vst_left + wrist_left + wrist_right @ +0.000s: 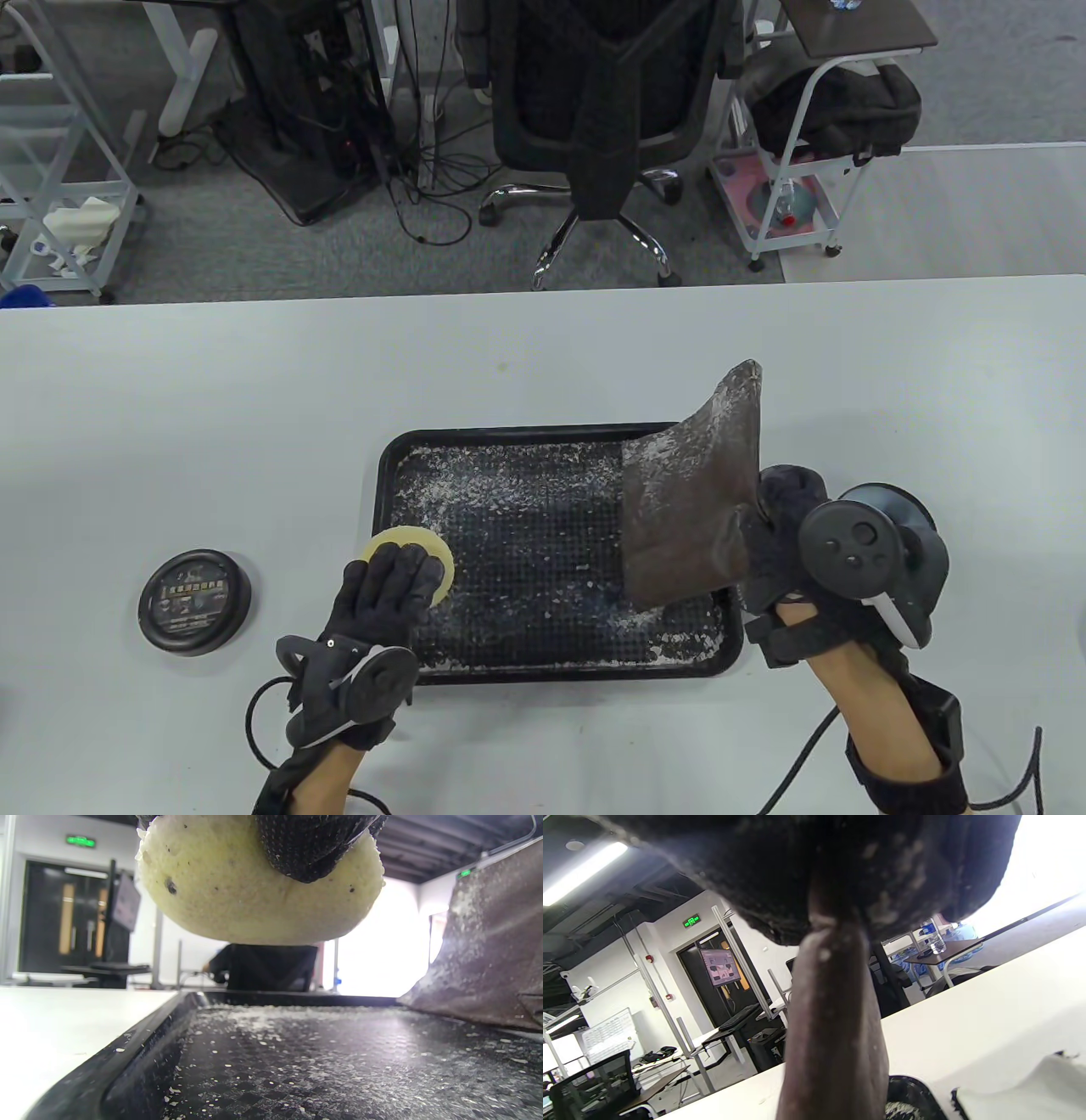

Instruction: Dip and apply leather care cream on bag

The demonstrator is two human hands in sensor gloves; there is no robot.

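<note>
A brown leather bag point(691, 501), speckled with white cream, stands tilted on the right end of the black tray point(390, 475). My right hand point(785, 526) grips its right edge and holds it up; in the right wrist view the bag's edge point(835, 1035) hangs from my gloved fingers point(840, 866). My left hand point(390, 586) holds a round yellow sponge point(409, 543) over the tray's left edge. In the left wrist view the sponge point(237, 887) hangs just above the tray floor, with the bag point(488, 955) at the right. The cream tin point(195, 600), lid on, lies on the table left of the tray.
The tray floor point(339, 1065) is covered with white flecks. The white table point(254, 407) extends on all sides of the tray. Beyond its far edge stand an office chair point(607, 110) and white carts point(797, 170).
</note>
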